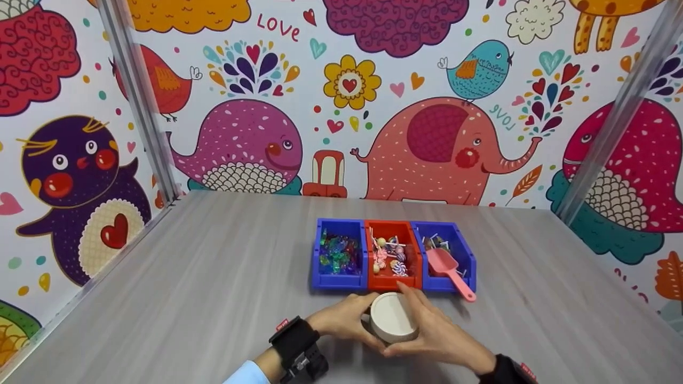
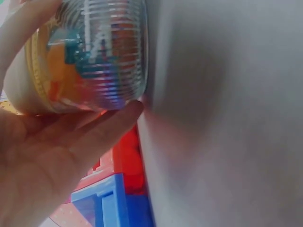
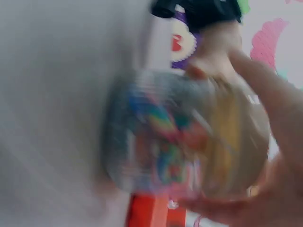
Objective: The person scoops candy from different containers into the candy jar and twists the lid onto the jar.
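Observation:
A clear ribbed jar (image 2: 99, 56) with colourful pieces inside is between my two hands, close to the table. Its round cream lid (image 1: 393, 314) is on top. My left hand (image 1: 347, 318) grips the jar from the left, its fingers along the glass in the left wrist view. From the right, my right hand (image 1: 440, 333) holds the lid end, thumb and fingers curved round it. The right wrist view is blurred, but the jar (image 3: 161, 137) and its mixed bright contents show there.
Just beyond the hands stand three joined bins: a blue bin (image 1: 340, 281) with shiny coloured pieces, a red bin (image 1: 392, 282) with lollipops, and another blue bin (image 1: 465, 248). A pink scoop (image 1: 443, 261) lies in the right bin, handle over its front edge. Patterned walls enclose the grey table (image 1: 240, 256).

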